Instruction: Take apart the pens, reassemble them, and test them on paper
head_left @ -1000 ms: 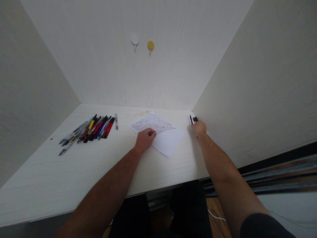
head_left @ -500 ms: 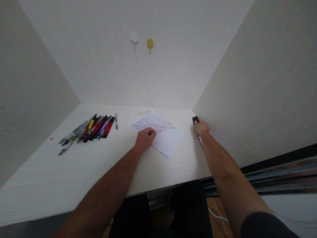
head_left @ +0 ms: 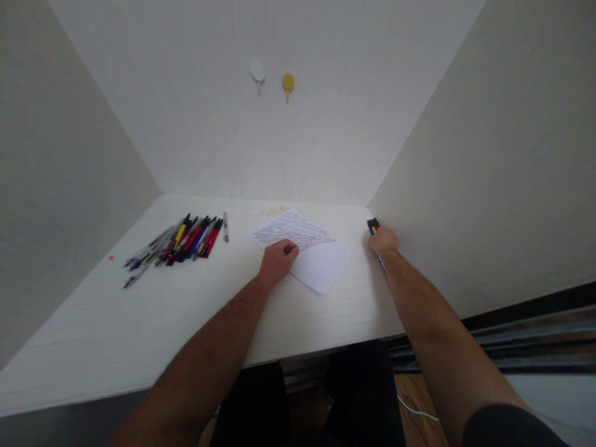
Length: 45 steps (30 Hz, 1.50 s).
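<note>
My left hand (head_left: 278, 261) rests on a creased white sheet of paper (head_left: 321, 268), with its fingers curled in a pinch; whatever they hold, if anything, is hidden. The paper's upper part is covered in dark and reddish pen strokes, and its lower part is blank white. At the far right of the table, my right hand (head_left: 384, 240) is closed over a small row of pens (head_left: 372, 226), whose dark tips and coloured barrels stick out past the fingers. I cannot see what those fingers grip. A thin, dark-edged object (head_left: 382, 264) shows partly under the right wrist.
Many pens (head_left: 186, 242) in red, blue, yellow, black and clear lie heaped on the left of the white table (head_left: 200, 329). One clear pen (head_left: 226, 227) lies apart. Walls enclose three sides; a white hook (head_left: 257, 72) and yellow hook (head_left: 288, 82) hang on the back wall.
The view has shifted slightly, so everything sits a little farther right. My right wrist now covers more of the thin object beside it. Both hands stay in nearly the same places.
</note>
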Tool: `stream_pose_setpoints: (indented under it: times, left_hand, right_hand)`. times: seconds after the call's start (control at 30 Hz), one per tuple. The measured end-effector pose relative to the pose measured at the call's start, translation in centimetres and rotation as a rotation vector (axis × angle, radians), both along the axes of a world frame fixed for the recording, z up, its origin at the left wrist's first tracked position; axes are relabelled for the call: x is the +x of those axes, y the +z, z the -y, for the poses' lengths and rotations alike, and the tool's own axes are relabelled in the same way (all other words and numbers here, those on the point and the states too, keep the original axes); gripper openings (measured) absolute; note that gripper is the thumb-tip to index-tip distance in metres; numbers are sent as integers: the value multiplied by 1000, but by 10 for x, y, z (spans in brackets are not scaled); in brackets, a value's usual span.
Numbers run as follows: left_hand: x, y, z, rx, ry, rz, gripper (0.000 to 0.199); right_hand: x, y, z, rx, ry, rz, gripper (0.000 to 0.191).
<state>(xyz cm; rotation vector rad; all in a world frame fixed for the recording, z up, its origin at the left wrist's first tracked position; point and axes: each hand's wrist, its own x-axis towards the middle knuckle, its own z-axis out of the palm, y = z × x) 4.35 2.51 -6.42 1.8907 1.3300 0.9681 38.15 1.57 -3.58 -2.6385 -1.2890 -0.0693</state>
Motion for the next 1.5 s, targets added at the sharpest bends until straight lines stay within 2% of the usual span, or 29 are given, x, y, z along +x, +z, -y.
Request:
stream_pose_setpoints:
  times: [0.07, 0.2, 0.33, 0.43, 0.53, 0.63, 0.73, 0.9, 1.13, 1.27, 1.5]
  left_hand:
    - [1, 1, 2, 13, 10, -11, 15]
    - [1, -1, 3, 44, 30, -13, 14]
    - [-1, -2, 2, 35, 65, -36, 13]
    - [-3, -2, 2, 23, 83, -42, 13]
    - [-5, -2, 1, 41, 103, -55, 13]
    - [-9, -4, -2, 85, 137, -79, 14]
    - [-18, -3, -8, 121, 257, -118, 15]
    - [-45, 6, -21, 66, 492, -193, 18]
    - [-95, 25, -29, 55, 635, -561, 21]
    - [-118, 31, -28, -17, 633, -763, 25]
    - [-122, 29, -30, -124, 615, -796, 21]
  right_hand:
    - [-8, 3, -1, 16, 1, -17, 29]
    - [-38, 0, -9, 97, 123, -77, 23]
    - [-85, -9, -16, 246, 255, -323, 23]
    - [-120, -16, -17, 327, 293, -492, 22]
    - [-139, -25, -16, 397, 329, -524, 22]
    - [-140, -33, -15, 398, 423, -409, 21]
    - [-131, -36, -13, 375, 495, -334, 21]
    - [-125, -30, -11, 290, 453, -259, 21]
    - [-134, -24, -6, 241, 490, -211, 24]
    - [-136, -23, -5, 229, 505, -222, 24]
    - [-137, -21, -4, 231, 517, -213, 25]
